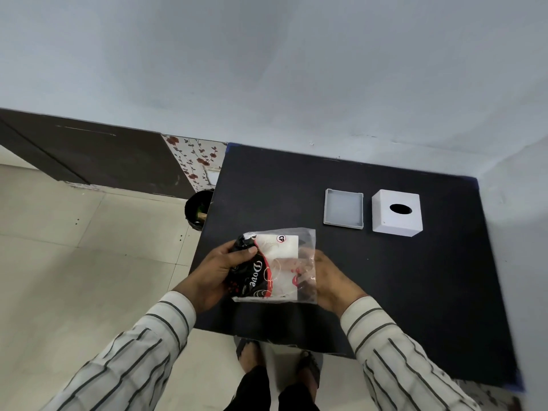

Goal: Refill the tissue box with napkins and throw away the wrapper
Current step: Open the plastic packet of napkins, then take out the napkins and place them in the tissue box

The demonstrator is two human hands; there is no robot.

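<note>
Napkin pack (277,266): a clear plastic wrapper with a black, red and white "Dove" print, being held above the near-left part of the desk (415,277), between the two hands.
Pack axis: the long axis is running near to far, roughly in line with the forearms; the printed black end is facing left, the clear loose end is facing right. The "Dove" lettering is reading down the pack, toward the person.
Napkins: a white stack is showing through the wrapper at the far and middle part.
Left hand (215,274): its grip is closing on the black left edge of the pack, thumb lying across the top near the far corner, fingers hidden beneath.
Right hand (329,280): its grip is holding the clear right side of the pack; the fingers are showing blurred through the plastic, so I cannot tell exactly how they are pinching.
Tissue box (396,213): white, sitting on the far right part of the desk with its dark oval slot facing up; well apart from the pack.
Box base (344,208): a shallow grey-white tray, open side up, lying just beside the tissue box on its left, not touching it.
Bin (198,209): a dark round bin standing on the floor (89,247) just off the desk's far-left edge.
Sleeves: striped, both reaching in from below.
</note>
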